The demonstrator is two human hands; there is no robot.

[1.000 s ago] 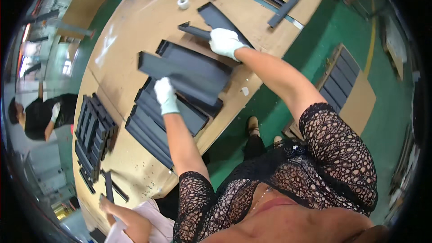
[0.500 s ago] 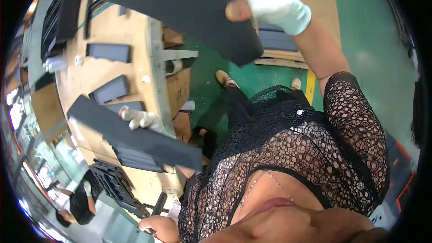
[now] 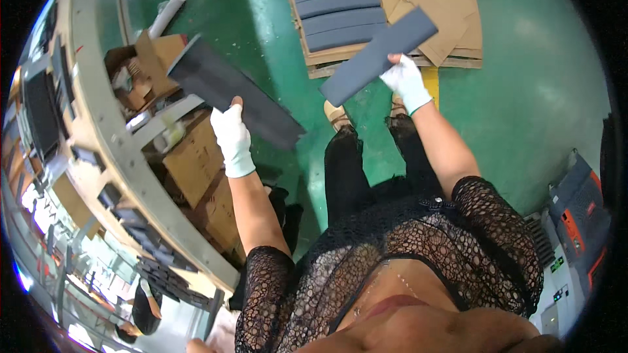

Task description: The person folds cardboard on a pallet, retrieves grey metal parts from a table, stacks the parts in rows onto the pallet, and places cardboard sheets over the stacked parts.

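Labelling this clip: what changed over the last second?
The left hand and right hand swung right, off the table: the left with a dark panel, the right with a grey panel, both now over the floor. The camera turned too. Unchanged: the row of panels on the pallet.

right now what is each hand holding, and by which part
Left hand: dark panel, by its near long edge, mid-length. Right hand: grey panel, likewise.

Workbench lies left, boxes seemingly beneath; right panel before pallet.

Downward fisheye view, head height
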